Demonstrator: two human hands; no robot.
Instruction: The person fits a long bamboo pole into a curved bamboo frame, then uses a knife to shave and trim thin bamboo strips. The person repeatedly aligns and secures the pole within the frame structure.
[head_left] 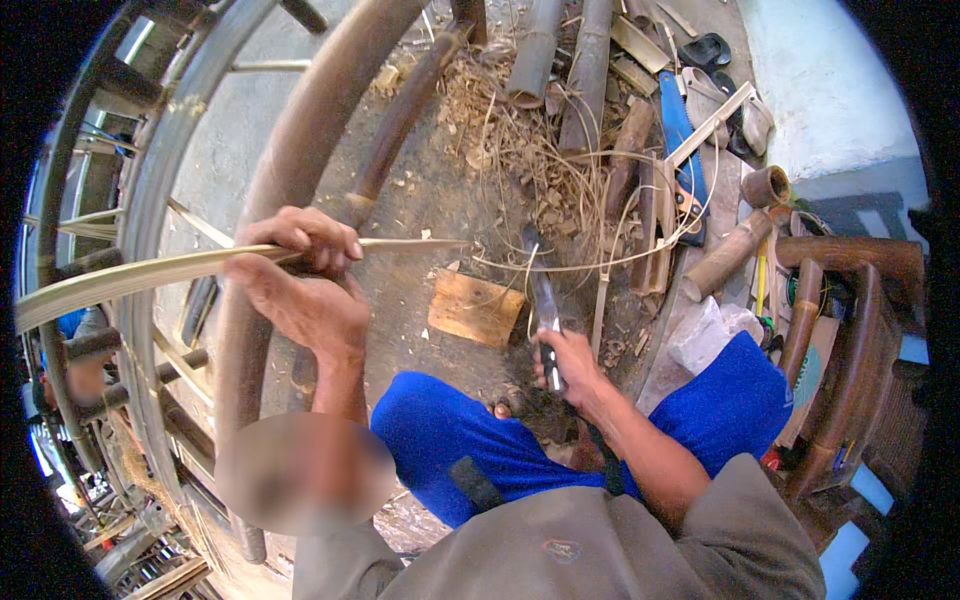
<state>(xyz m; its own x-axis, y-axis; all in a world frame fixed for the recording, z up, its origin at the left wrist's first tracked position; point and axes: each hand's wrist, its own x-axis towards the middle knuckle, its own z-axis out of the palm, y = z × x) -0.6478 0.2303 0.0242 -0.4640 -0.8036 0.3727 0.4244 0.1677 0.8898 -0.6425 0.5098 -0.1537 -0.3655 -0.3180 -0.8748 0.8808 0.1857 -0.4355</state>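
My left hand [310,275] is closed around a long pale bamboo strip [150,277]. The strip bends away to the left, and its thin tip reaches right past my fingers. In my right hand [565,360] I grip a knife [543,295] with a dark handle, its blade directed away from me over the floor. A flat wooden block [475,308] lies on the floor between my hands, with neither hand touching it. Thin curled bamboo strips [590,265] lie beyond and right of the knife.
A thick bamboo frame [290,150] stands close on the left. Bamboo poles [535,60] and shavings [470,120] lie ahead. A saw [690,175] with a blue sheath, bamboo offcuts [730,250] and brown bamboo furniture [850,330] are on the right, near a pale wall [835,90].
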